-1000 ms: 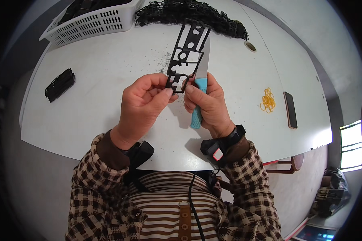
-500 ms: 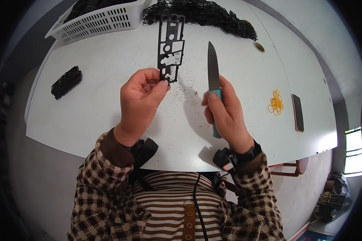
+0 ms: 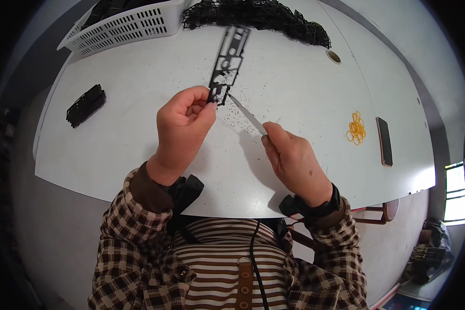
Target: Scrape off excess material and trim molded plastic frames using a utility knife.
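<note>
Between thumb and fingers, my left hand (image 3: 183,116) pinches the near end of a long, flat black plastic frame (image 3: 225,70) with several cut-outs. The frame is held up over the white table, its far end slightly blurred. My right hand (image 3: 297,160) is closed round the handle of a knife (image 3: 247,113), which the fingers mostly hide. The blade points up and to the left, its tip at the right edge of the frame, near my left fingertips. Small dark scraps (image 3: 237,121) lie scattered on the tabletop beneath.
A heap of black plastic frames (image 3: 258,18) lies along the far side, right of a white slotted basket (image 3: 124,31). A small black stack (image 3: 86,106) sits at left. On the right are yellow rubber bands (image 3: 356,129), a phone (image 3: 384,141) and a round table hole (image 3: 334,57).
The knife has swung from pointing straight away from me to leaning left, its tip now at the frame. The frame's far end has tilted to the right and a little lower.
</note>
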The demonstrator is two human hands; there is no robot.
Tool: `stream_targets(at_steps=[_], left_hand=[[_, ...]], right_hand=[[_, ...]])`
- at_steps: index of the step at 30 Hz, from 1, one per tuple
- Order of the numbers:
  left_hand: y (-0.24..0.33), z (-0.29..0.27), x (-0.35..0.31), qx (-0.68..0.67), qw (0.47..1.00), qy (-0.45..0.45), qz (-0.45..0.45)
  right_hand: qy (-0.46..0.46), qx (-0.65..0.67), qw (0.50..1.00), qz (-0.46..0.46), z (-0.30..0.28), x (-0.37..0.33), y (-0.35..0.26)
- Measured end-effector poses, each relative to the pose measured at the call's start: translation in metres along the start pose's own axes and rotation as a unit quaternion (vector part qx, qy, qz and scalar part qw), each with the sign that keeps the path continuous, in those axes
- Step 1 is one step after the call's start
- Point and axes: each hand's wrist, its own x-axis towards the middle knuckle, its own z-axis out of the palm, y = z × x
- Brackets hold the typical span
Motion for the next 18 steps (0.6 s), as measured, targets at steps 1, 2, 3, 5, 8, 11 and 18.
stream_targets(at_steps=[1, 2, 3, 5, 8, 11, 18], left_hand=[[-0.003, 0.001, -0.001, 0.028, 1.000, -0.012, -0.003], [-0.005, 0.002, -0.002, 0.028, 0.999, -0.016, -0.007], [-0.006, 0.002, -0.002, 0.053, 0.998, -0.029, -0.023], [-0.008, 0.002, 0.000, 0.102, 0.992, -0.054, -0.052], [-0.014, 0.002, 0.002, 0.070, 0.991, -0.075, -0.086], [-0.011, 0.011, -0.005, 0.054, 0.991, -0.075, -0.093], [0.005, 0.020, -0.013, 0.039, 0.995, -0.064, -0.058]], right_hand=[[-0.001, 0.002, 1.000, 0.005, 0.000, -0.001, 0.002], [-0.017, -0.013, 1.000, 0.014, 0.000, -0.002, 0.004], [-0.034, -0.027, 0.999, 0.024, 0.000, -0.002, 0.006], [-0.050, -0.043, 0.997, 0.036, -0.001, 0.000, 0.010], [-0.089, -0.058, 0.993, 0.043, -0.002, 0.000, 0.015], [-0.114, -0.033, 0.992, 0.033, -0.006, -0.004, 0.014], [-0.157, 0.077, 0.979, 0.101, -0.033, -0.010, 0.001]])
